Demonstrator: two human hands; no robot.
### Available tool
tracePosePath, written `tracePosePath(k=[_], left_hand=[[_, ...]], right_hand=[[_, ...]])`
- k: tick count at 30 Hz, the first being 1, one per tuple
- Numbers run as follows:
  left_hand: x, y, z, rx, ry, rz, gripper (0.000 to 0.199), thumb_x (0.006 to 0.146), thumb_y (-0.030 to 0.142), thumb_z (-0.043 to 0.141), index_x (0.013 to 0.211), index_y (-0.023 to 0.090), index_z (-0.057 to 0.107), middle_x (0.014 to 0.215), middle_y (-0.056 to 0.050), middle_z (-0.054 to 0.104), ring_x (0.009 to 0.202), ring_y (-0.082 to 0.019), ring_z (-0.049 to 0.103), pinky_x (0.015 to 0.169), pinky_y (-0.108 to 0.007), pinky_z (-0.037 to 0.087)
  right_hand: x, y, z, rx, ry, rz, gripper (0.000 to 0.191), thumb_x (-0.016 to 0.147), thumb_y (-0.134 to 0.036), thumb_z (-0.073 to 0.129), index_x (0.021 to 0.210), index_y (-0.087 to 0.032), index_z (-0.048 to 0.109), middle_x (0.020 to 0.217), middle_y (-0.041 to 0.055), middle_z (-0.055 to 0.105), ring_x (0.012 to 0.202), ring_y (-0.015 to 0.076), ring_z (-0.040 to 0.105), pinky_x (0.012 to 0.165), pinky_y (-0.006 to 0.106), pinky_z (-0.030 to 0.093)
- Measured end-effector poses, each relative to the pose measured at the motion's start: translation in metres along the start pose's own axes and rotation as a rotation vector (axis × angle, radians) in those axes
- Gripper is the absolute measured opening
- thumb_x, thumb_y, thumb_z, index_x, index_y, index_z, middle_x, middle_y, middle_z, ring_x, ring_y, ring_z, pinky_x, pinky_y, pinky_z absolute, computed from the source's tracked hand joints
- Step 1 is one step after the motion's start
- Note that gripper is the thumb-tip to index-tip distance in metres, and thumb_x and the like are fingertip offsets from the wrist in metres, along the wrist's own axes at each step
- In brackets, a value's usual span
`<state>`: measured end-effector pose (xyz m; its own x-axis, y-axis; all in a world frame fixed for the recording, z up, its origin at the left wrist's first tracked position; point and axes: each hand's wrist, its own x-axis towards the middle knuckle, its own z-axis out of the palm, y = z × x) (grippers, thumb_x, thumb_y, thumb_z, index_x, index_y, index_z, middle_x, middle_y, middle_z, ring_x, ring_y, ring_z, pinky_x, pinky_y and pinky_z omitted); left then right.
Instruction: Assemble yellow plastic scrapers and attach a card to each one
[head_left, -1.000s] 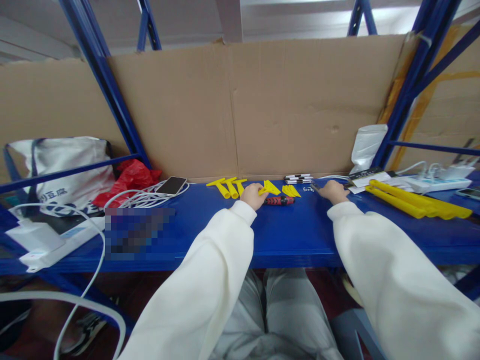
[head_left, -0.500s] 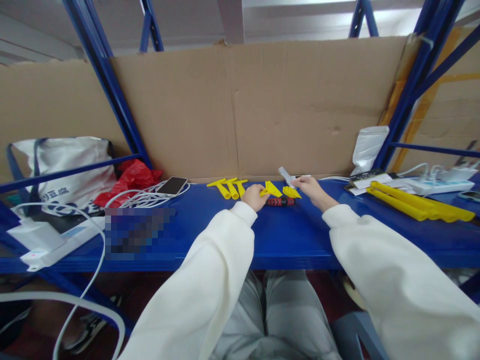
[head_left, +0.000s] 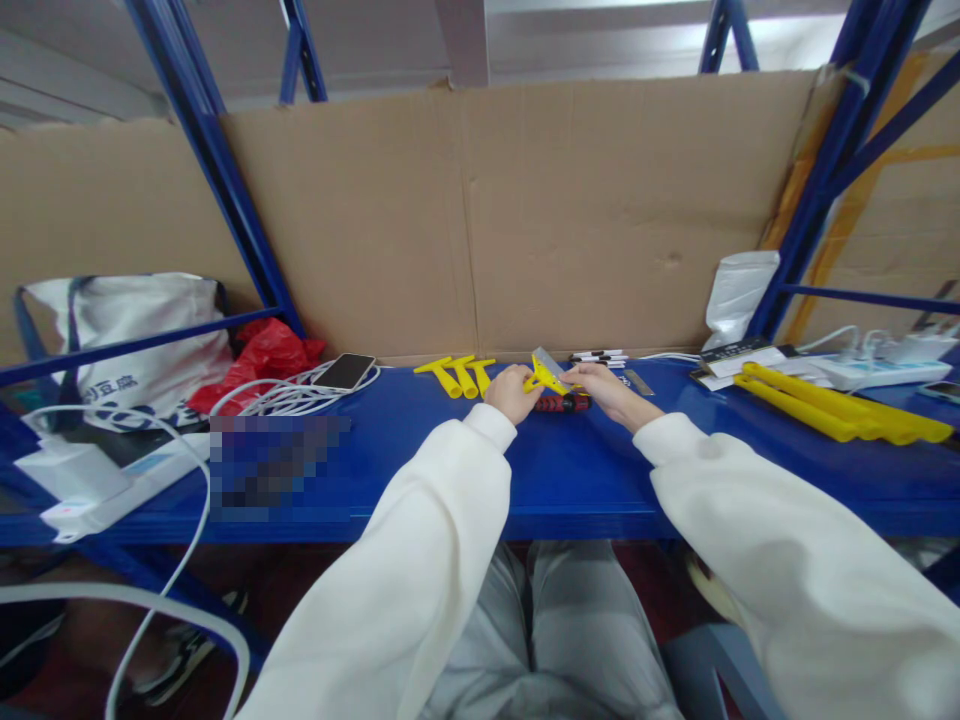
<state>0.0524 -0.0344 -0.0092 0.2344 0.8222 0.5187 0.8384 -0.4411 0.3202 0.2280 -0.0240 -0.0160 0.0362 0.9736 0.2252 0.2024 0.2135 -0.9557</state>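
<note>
My left hand (head_left: 511, 394) is closed on a yellow scraper head (head_left: 541, 378), held just over the blue table. My right hand (head_left: 604, 388) pinches a flat greyish blade (head_left: 551, 361) and brings it up against the scraper head's wide edge. Whether the two are joined I cannot tell. Beneath the fingers lies a red and black handle (head_left: 559, 404), perhaps of a screwdriver, partly covered. Left of my hands, several yellow T-shaped pieces (head_left: 466, 378) rest in a row. A small metal strip (head_left: 639, 383) lies beyond my right wrist.
Several white and black pens or sticks (head_left: 598, 357) lie by the cardboard wall (head_left: 360, 220). Long yellow tubes (head_left: 840, 402) are at the right, near a power strip (head_left: 874, 372). On the left are a phone (head_left: 346, 372), white cables (head_left: 281, 400), a red bag (head_left: 262, 360) and a tote bag (head_left: 142, 330).
My right hand has moved left with the greyish blade, bringing it to the scraper head. The pens and metal strip behind it now show more. My left hand has barely moved.
</note>
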Motion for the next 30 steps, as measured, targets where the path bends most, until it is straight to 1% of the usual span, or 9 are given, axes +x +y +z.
tracePosePath(k=[4,7,11,16,21,23,25,27,30], left_hand=[[-0.0004,0.0003,-0.0003,0.001,0.005,0.009,0.016,0.084,0.024,0.069,0.098,0.016,0.072,0.105,-0.009,0.072,0.099,-0.022,0.068,0.087,-0.031,0.052],[0.0002,-0.0006,0.0003,-0.003,0.008,0.02,0.015,0.084,0.023,0.069,0.097,0.017,0.072,0.102,-0.008,0.072,0.097,-0.021,0.067,0.087,-0.031,0.052],[0.0008,-0.0025,0.0018,-0.008,0.013,0.035,0.015,0.083,0.023,0.069,0.097,0.017,0.071,0.101,-0.007,0.071,0.096,-0.02,0.067,0.086,-0.031,0.052],[0.0009,-0.004,0.002,-0.007,0.005,0.041,0.017,0.084,0.022,0.068,0.1,0.017,0.071,0.105,-0.008,0.071,0.099,-0.021,0.066,0.088,-0.031,0.051],[0.0012,-0.0034,0.0002,-0.016,0.001,0.063,0.018,0.086,0.021,0.066,0.103,0.017,0.07,0.108,-0.008,0.071,0.102,-0.021,0.066,0.091,-0.031,0.05],[0.0001,-0.0024,-0.0007,-0.024,-0.003,0.058,0.023,0.086,0.021,0.066,0.109,0.017,0.069,0.111,-0.008,0.071,0.104,-0.021,0.066,0.091,-0.031,0.05],[-0.002,-0.0013,-0.0016,-0.028,-0.006,0.062,0.035,0.087,0.02,0.065,0.122,0.019,0.064,0.114,-0.008,0.07,0.107,-0.022,0.065,0.092,-0.031,0.05],[-0.0045,-0.0002,-0.0026,-0.012,-0.02,0.1,0.045,0.089,0.019,0.062,0.134,0.022,0.058,0.115,-0.008,0.068,0.109,-0.022,0.065,0.093,-0.031,0.05],[-0.0073,0.0015,-0.0045,0.062,-0.072,0.174,0.044,0.093,0.019,0.055,0.137,0.026,0.059,0.113,-0.007,0.065,0.112,-0.021,0.062,0.094,-0.031,0.049]], right_hand=[[-0.0002,0.0009,0.0024,-0.005,0.004,0.026,0.024,0.063,-0.029,0.076,0.055,-0.021,0.055,0.06,-0.0023,0.059,0.065,0.0136,0.052,0.071,0.028,0.043],[-0.0004,0.0009,0.0023,0.004,-0.003,0.034,0.025,0.063,-0.028,0.077,0.055,-0.021,0.055,0.061,-0.0022,0.06,0.065,0.013,0.052,0.07,0.027,0.043],[-0.0023,-0.0003,-0.0008,0.017,-0.044,0.016,0.026,0.062,-0.028,0.08,0.056,-0.021,0.056,0.062,-0.0026,0.061,0.065,0.0128,0.054,0.071,0.027,0.044],[-0.0032,0.0005,-0.0047,-0.008,-0.086,0.02,0.032,0.06,-0.031,0.084,0.052,-0.021,0.054,0.058,-0.003,0.058,0.062,0.0121,0.051,0.067,0.026,0.042],[-0.0031,-0.0006,-0.0042,-0.011,-0.096,0.056,0.025,0.064,-0.029,0.082,0.055,-0.02,0.061,0.06,-0.0016,0.062,0.064,0.0127,0.053,0.068,0.026,0.043],[-0.0041,-0.0025,-0.0036,-0.007,-0.104,0.059,0.021,0.065,-0.028,0.08,0.056,-0.02,0.063,0.06,-0.0017,0.062,0.064,0.0128,0.053,0.07,0.026,0.043],[-0.0053,-0.0045,-0.0032,-0.001,-0.105,0.053,0.02,0.065,-0.027,0.079,0.056,-0.02,0.064,0.06,-0.0019,0.063,0.064,0.0128,0.053,0.071,0.026,0.043],[-0.0063,-0.006,-0.0031,0.006,-0.097,0.041,0.02,0.064,-0.027,0.079,0.055,-0.02,0.063,0.06,-0.0019,0.063,0.064,0.0128,0.053,0.073,0.027,0.043],[-0.0068,-0.0066,-0.0032,0.013,-0.093,0.023,0.019,0.063,-0.027,0.079,0.055,-0.02,0.062,0.062,-0.0018,0.063,0.065,0.0133,0.054,0.074,0.027,0.043]])
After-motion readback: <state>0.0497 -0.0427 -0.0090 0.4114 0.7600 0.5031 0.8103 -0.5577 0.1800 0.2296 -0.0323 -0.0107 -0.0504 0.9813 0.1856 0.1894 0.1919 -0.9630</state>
